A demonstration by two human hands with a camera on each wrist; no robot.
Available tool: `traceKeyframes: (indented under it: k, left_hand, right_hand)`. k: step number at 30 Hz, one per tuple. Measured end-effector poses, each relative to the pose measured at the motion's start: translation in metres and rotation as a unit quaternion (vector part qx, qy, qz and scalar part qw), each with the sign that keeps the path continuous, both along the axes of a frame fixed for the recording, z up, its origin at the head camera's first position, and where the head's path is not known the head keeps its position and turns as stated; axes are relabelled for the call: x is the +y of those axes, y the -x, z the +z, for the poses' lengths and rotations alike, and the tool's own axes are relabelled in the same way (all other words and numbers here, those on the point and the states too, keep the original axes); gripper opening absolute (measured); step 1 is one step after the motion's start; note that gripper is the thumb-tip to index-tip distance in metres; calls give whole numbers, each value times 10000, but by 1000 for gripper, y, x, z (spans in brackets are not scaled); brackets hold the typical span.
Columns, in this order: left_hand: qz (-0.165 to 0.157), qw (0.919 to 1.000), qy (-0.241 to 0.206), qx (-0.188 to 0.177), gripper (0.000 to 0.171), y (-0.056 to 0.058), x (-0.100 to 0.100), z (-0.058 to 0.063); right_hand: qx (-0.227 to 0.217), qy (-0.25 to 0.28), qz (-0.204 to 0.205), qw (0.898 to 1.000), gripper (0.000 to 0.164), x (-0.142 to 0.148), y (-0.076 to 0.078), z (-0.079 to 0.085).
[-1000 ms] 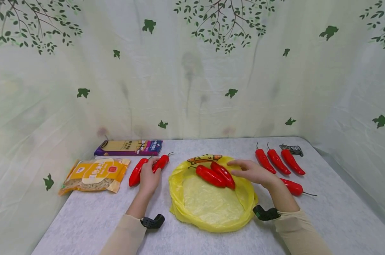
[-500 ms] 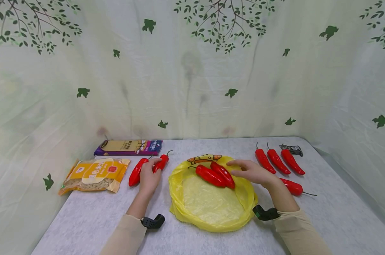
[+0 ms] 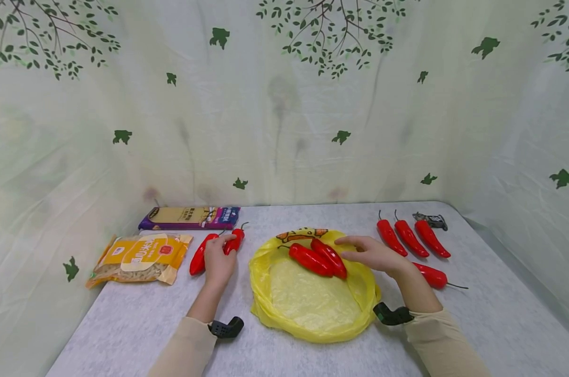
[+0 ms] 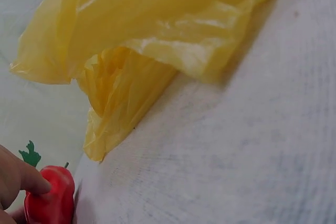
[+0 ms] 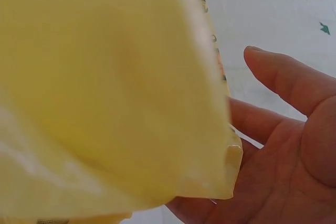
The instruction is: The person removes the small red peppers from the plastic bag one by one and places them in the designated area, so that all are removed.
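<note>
Toward the left of the table, my left hand (image 3: 220, 262) grips a red chili pepper (image 3: 235, 240), its stem pointing back and right. The left wrist view shows the thumb (image 4: 32, 181) against the side of this pepper (image 4: 52, 203). Another red pepper (image 3: 200, 257) lies just left of the hand. A yellow plastic bag (image 3: 308, 331) with its rim rolled back sits mid-table; two red peppers (image 3: 308, 259) lie inside. My right hand (image 3: 376, 254) is at the bag's right rim, fingers extended and holding nothing; in the right wrist view the bag's edge hides part of its fingers.
At the right lie three red peppers (image 3: 411, 240) in a row, a small black packet (image 3: 436, 222) behind them and another pepper (image 3: 433, 276) in front, partly behind the right forearm. An orange bag (image 3: 143, 258) and a purple-and-gold package (image 3: 190, 218) lie at the left.
The pepper in my left hand has shifted slightly left, closer to the neighbouring pepper, and its stem has turned a little. My right hand and the yellow bag stay where they were.
</note>
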State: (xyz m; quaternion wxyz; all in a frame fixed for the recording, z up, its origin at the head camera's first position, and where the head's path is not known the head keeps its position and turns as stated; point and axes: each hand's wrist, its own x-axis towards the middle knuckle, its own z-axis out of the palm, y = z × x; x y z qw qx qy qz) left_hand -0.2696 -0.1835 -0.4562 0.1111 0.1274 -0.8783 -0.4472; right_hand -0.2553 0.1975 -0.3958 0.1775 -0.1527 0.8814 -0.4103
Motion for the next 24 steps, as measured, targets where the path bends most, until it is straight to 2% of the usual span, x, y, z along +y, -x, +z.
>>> traceKeyframes:
  k: [8,14,17,22,24]
  left_hand:
    - [94,9997,-39,236,46,-1,1,2]
    - [12,9993,31,375,41,-3,2,5]
    - [-127,9993,104,327,40,-4,1,5]
    - [-608,9974,369,152,39,-4,0,3]
    - [-701,9965,429,149,38,-4,-1,1]
  right_hand:
    - [11,-33,13,10000,48,0,1,0]
    - [-2,-30,21,10000,48,0,1,0]
    - [5,-37,21,10000,48,0,1,-1]
    - [9,-22,15,10000,47,0,1,-1]
    - [-6,-6,18,10000,47,0,1,-1]
